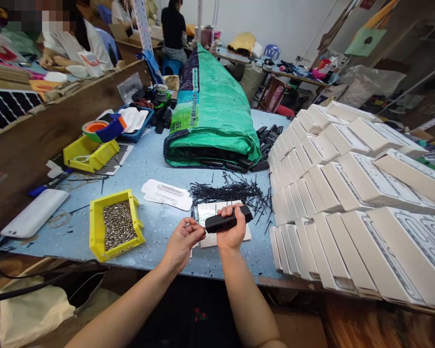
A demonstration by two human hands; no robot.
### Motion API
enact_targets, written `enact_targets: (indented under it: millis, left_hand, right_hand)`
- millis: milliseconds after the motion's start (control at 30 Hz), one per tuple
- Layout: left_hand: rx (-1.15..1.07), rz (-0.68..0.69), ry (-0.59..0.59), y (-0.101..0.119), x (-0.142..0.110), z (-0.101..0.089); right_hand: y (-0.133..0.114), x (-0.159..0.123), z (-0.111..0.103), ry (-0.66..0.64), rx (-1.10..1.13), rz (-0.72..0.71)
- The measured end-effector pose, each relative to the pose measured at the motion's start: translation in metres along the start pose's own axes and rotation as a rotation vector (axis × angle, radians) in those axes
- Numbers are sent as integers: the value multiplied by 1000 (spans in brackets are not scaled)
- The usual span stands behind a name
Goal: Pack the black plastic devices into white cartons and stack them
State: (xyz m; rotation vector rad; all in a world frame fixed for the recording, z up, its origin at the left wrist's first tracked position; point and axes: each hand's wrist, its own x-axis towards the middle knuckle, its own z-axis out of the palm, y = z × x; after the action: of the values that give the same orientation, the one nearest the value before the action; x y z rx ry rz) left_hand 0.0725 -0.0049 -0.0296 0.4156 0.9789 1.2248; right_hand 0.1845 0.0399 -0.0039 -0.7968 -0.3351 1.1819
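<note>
My right hand is wrapped round a black oblong plastic piece, thumb along one side and fingers over the other. At the piece's left end, my left hand is closed in a pinch; what sits between its fingertips is too small to make out. Under the hands lies a small white box or card on the blue table. Just behind it is a loose heap of thin black sticks. To the left, a yellow bin holds many small shiny metal parts.
White boxes are stacked high along the right side. A green woven sack with black pieces in its mouth lies behind. White printed cards, another yellow bin and a white phone-like slab are leftward. Other people sit or stand beyond.
</note>
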Motion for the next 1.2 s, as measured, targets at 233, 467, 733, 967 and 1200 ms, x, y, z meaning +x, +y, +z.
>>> enact_targets:
  millis: [233, 467, 733, 967, 1200]
  left_hand:
    - [139, 159, 47, -11, 1, -1]
    - [72, 123, 51, -14, 1, -1]
    - [141, 198, 93, -27, 1, -4]
    - [265, 191, 150, -42, -4, -16]
    - [1473, 369, -162, 52, 69, -38]
  right_hand:
    - [10, -1, -10, 57, -67, 41]
    - [12, 1, -11, 90, -25, 64]
    - [18, -2, -14, 155, 47, 96]
    - [25, -3, -10, 81, -109, 83]
    - [17, 13, -27, -275, -434, -185]
